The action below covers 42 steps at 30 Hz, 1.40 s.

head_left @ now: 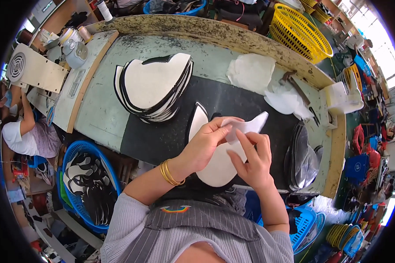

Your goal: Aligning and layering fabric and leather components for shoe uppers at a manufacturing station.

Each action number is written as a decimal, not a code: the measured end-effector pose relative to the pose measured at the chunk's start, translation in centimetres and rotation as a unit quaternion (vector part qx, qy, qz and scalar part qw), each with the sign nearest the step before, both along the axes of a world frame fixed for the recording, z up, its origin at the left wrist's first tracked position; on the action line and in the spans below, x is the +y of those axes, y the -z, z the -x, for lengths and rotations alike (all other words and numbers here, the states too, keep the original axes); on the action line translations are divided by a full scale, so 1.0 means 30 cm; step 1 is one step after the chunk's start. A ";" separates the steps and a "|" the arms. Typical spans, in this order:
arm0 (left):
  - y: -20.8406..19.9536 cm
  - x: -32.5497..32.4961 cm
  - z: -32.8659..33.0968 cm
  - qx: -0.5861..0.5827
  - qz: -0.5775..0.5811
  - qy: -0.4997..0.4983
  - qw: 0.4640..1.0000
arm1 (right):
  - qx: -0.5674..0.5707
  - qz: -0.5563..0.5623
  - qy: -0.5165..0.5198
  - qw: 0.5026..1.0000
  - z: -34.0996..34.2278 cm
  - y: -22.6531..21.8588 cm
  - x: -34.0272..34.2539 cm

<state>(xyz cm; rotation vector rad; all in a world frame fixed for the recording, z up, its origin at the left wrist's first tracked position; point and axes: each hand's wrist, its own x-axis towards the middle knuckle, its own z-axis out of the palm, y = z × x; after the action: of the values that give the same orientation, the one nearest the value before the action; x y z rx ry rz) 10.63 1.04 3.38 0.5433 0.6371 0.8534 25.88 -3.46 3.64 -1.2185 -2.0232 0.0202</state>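
My left hand (208, 142) is closed, pinching a thin translucent white sheet (255, 124) between thumb and fingers. A gold bracelet is on that wrist. My right hand (255, 160) is beside it, thumb and index finger apart, with its fingertips at the sheet's lower edge. Under both hands lies a cream curved piece with a black edge (217, 172), partly hidden by them, on a black mat (151, 139). Left of the hands stands a stack of similar cream, black-edged pieces (156, 83).
Thin white sheets (251, 72) lie at the far right, with more loose ones (287, 101) near a hammer (297, 87). Dark curved pieces (303, 158) are stacked at right. A raised wooden edge (197, 27) borders the table. A blue basket (88, 147) of offcuts and another person (28, 133) are left.
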 end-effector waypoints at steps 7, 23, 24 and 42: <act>0.005 -0.105 0.031 0.045 -0.109 -0.076 0.990 | 0.105 -0.071 0.008 0.992 0.071 -0.019 -0.008; -0.032 -0.196 0.046 0.082 -0.180 -0.047 0.979 | 0.265 0.015 0.124 0.956 0.064 -0.052 -0.106; -0.035 -0.207 0.034 0.020 -0.152 -0.066 0.986 | 0.355 0.053 0.125 0.925 0.066 -0.040 -0.121; 0.003 -0.250 0.277 0.013 -0.141 -0.066 0.988 | 0.075 0.144 0.309 0.937 -0.294 0.261 -0.486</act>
<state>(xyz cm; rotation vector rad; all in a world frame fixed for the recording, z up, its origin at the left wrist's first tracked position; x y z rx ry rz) 2.31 -6.46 3.29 0.7740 0.5840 1.0718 34.71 -18.05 -4.20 -1.9336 -1.4656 0.1023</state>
